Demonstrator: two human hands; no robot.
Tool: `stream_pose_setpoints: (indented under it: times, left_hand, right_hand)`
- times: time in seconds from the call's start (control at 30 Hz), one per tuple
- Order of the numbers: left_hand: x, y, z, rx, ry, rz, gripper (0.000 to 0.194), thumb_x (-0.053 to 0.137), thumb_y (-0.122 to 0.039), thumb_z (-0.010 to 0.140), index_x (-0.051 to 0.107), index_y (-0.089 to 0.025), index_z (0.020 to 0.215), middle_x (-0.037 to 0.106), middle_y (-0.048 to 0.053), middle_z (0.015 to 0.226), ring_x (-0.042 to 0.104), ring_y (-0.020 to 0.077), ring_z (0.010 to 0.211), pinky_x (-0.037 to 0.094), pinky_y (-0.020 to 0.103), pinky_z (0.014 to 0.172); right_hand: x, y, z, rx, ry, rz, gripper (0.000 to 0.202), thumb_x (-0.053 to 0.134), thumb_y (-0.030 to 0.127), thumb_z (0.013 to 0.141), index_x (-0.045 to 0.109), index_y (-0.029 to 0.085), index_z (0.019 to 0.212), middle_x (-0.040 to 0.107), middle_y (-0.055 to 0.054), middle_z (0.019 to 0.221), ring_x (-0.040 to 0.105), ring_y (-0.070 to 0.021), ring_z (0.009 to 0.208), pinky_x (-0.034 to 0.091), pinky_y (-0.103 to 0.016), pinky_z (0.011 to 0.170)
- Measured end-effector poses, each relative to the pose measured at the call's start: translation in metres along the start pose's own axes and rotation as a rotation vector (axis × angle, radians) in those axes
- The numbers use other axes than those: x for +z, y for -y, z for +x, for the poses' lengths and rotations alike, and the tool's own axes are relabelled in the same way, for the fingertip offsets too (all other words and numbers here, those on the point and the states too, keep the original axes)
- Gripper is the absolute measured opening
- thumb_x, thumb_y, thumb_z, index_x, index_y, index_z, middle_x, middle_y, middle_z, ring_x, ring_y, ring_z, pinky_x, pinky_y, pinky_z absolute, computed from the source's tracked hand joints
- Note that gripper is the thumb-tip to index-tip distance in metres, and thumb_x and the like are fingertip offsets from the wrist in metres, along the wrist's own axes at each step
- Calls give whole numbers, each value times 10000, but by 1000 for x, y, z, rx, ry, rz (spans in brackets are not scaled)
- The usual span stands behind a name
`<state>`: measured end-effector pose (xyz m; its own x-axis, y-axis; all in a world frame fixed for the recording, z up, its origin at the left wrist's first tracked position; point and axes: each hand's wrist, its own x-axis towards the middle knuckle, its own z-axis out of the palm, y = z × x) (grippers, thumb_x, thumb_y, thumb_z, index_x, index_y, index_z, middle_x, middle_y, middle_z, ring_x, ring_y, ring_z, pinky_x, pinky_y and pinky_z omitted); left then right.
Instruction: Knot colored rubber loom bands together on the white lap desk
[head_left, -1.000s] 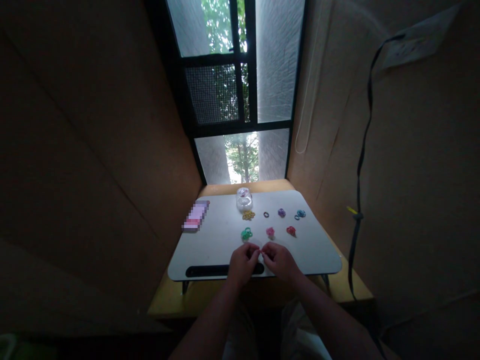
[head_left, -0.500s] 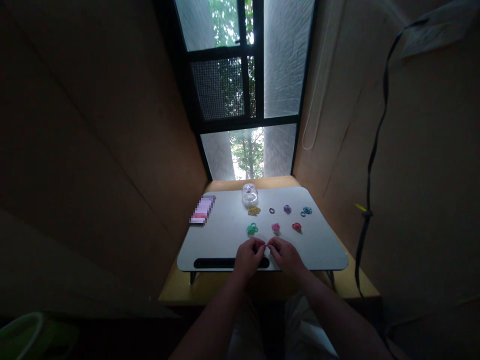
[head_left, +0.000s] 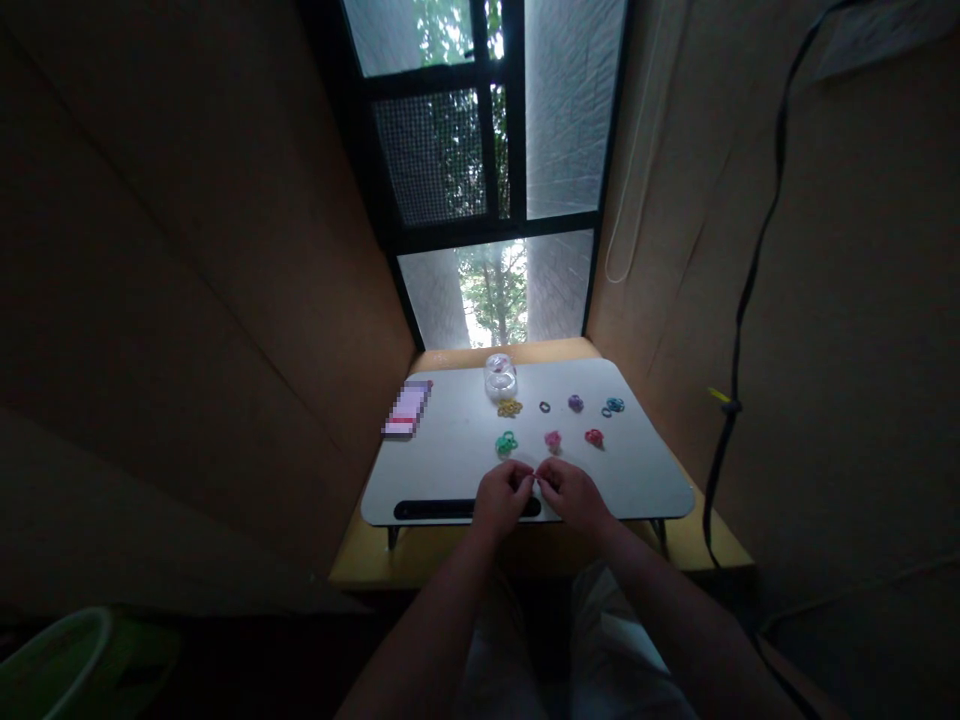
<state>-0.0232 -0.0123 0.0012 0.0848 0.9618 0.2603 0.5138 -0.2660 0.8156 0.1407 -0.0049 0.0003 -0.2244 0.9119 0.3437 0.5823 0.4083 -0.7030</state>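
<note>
My left hand (head_left: 504,500) and my right hand (head_left: 574,495) meet fingertip to fingertip above the front of a white lap desk (head_left: 439,465). Both are closed in a pinch; what they hold, if anything, is too small to make out. Just beyond the fingers lie little heaps of coloured bands: green (head_left: 506,444), pink (head_left: 553,441) and red (head_left: 595,438). Farther back are yellow bands (head_left: 509,409), a single dark ring (head_left: 544,407), purple bands (head_left: 575,403) and blue bands (head_left: 615,405). A clear jar (head_left: 500,376) stands behind the yellow ones.
A phone (head_left: 407,409) with a blurred screen lies at the desk's left edge. Along the front runs a black slot (head_left: 435,509), partly covered by my left hand. A dark cord (head_left: 739,330) hangs at the right, and a green tub (head_left: 82,660) is at lower left.
The whole view has tipped slightly, so the desk and window appear higher. My hands remain together in a pinch, with only a slight shift of the fingers. The band heaps stay in place.
</note>
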Motion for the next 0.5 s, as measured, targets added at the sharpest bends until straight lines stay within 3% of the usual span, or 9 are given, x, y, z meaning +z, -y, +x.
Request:
stream_pose_setpoints:
  times: [0.5]
  left_hand:
    - [-2, -7, -2, -10, -8, -34, 153, 551, -293, 830, 657, -188, 864, 672, 1, 757, 597, 123, 685, 440, 244, 656]
  right_hand:
    - [-2, 5, -2, 30, -13, 14, 105, 531, 262, 818, 611, 209, 863, 625, 8, 681, 553, -139, 607, 387, -242, 586]
